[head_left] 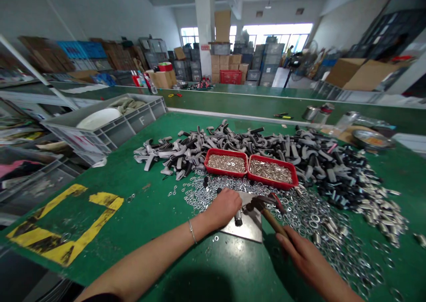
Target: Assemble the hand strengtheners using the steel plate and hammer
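Note:
My left hand is closed around a small metal cylinder with a dark end, partly hidden by the fingers, over a flat steel plate. In my right hand is a hammer, gripped by its wooden handle. The hammer's dark head is over the plate, just right of the cylinder; whether it touches anything there I cannot tell. Loose metal rings and washers lie around the plate. Behind it stand two red trays, one of small washers and one of small pins or screws.
Grey and black handle-shaped parts are heaped behind the trays. Black pieces and silver cylinders pile up on the right. At left stand a grey crate and yellow-black floor tape on the green table. Tins sit farther back.

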The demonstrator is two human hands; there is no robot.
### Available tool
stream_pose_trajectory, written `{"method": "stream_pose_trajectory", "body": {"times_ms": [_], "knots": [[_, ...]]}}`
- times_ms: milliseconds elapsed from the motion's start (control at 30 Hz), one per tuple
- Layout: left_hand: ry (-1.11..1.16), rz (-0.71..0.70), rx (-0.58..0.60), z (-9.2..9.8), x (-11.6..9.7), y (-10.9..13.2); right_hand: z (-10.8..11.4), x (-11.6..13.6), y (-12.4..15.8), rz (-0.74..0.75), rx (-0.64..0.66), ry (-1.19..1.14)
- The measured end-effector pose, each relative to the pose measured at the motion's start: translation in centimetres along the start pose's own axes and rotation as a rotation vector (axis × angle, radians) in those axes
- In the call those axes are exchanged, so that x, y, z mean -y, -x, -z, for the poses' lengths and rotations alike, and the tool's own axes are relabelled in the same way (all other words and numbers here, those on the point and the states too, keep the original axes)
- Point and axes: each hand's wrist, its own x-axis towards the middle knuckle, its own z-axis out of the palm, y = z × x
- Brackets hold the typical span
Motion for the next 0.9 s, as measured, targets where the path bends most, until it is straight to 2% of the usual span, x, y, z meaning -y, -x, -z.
{"method": "stream_pose_trajectory", "body": {"times_ms": [33,167,233,333,433,533,633,733,833,900], "knots": [[-0.002,0.008,-0.015,0.0,-0.1,0.3,0.2,0.7,-0.1,0.006,0.012,0.023],[0.154,0.201,-0.120,-0.7,-0.8,2.1,0.3,3.5,-0.1,0.054,-0.025,0.042],[0.239,0.233,-0.109,-1.2,-1.1,2.9,-0.2,3.8,-0.6,0.066,-0.043,0.109],[0.303,0.251,-0.070,-1.4,-1.4,3.2,-0.7,2.9,-2.1,0.038,0.022,0.190],[0.320,0.263,-0.033,-1.0,-1.5,3.1,-0.6,1.4,-3.0,-0.009,0.077,0.061],[0.335,0.282,-0.019,-0.7,-1.5,3.0,-0.5,1.3,-2.5,-0.055,0.030,-0.036],[0.353,0.286,-0.048,-1.1,-1.6,3.0,-1.0,2.3,-1.9,0.027,-0.017,0.057],[0.363,0.282,-0.074,-1.7,-1.7,3.2,-1.3,2.5,-2.4,0.035,0.004,0.197],[0.365,0.304,-0.037,-1.5,-1.6,3.6,-0.7,0.5,-3.5,-0.010,0.037,0.087],[0.406,0.292,-0.001,-0.6,-0.9,3.5,0.0,-1.2,-4.0,-0.031,0.006,0.026]]}}
